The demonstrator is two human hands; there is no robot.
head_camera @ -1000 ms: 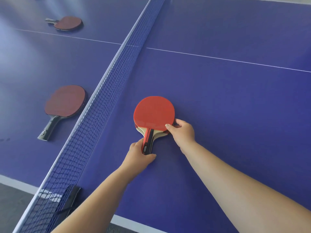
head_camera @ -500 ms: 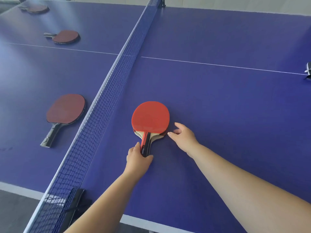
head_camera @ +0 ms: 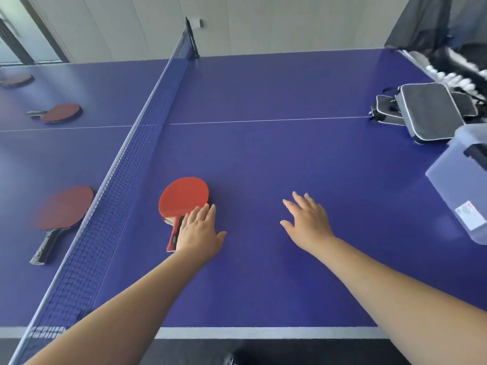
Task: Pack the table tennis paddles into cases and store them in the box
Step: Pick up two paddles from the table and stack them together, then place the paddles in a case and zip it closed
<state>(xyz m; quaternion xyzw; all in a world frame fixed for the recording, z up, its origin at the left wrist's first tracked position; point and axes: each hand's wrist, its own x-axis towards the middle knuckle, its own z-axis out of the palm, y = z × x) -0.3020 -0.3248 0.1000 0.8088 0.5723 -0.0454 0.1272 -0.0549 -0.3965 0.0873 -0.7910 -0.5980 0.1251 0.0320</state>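
Note:
A bright red paddle point(head_camera: 183, 197) lies flat on the blue table point(head_camera: 263, 159), just right of the net. My left hand point(head_camera: 199, 231) is spread with straight fingers over its handle and the blade's lower edge. My right hand point(head_camera: 308, 222) hovers open above bare table, well right of the paddle, holding nothing. Three darker red paddles lie beyond the net: one near point(head_camera: 62, 208), one farther point(head_camera: 59, 112), one at the far left point(head_camera: 15, 79). Grey-black paddle cases point(head_camera: 427, 111) are piled at the right. A translucent plastic box point(head_camera: 463, 193) stands at the right edge.
The net point(head_camera: 126, 164) runs diagonally from the near left to the far middle, its clamp post point(head_camera: 191, 38) at the far end. White balls point(head_camera: 456, 80) lie in a dark tray behind the cases. The table's white near edge point(head_camera: 263, 332) is close to me.
My left hand let go of the handle and now lies flat over it. My right hand left the blade's edge and moved right. The view tilted up, bringing the cases and box into sight.

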